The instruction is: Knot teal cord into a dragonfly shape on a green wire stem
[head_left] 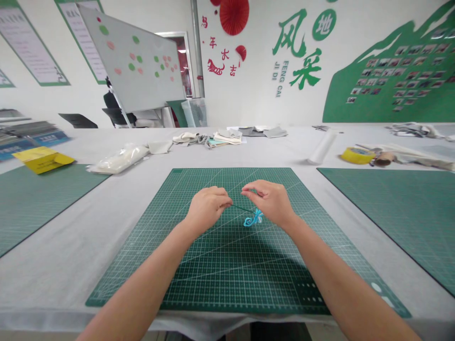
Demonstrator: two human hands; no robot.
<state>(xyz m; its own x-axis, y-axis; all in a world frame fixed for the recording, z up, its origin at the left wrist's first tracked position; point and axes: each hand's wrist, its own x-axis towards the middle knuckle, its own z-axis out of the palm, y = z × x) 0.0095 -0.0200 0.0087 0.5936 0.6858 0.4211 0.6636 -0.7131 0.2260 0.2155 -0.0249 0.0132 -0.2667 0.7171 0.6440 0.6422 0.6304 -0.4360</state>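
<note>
Head view: a thin dark-green wire [242, 208] is pinched between left hand [207, 209] and right hand [272, 201], fingertips closed on it. The curled light-blue strip [252, 219] is probably best held snug against the wire.

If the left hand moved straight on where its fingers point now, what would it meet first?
Probably the right hand: the left hand points along the thin dark strand toward it. Depth is unclear.

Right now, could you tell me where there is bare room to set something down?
Bare: the right mat and the table strips either side of the centre mat. Crowded: far edge, with plastic bag, folded cloths, tape roll; mid-mat, left hand and right hand pinch a thin strand.
</note>
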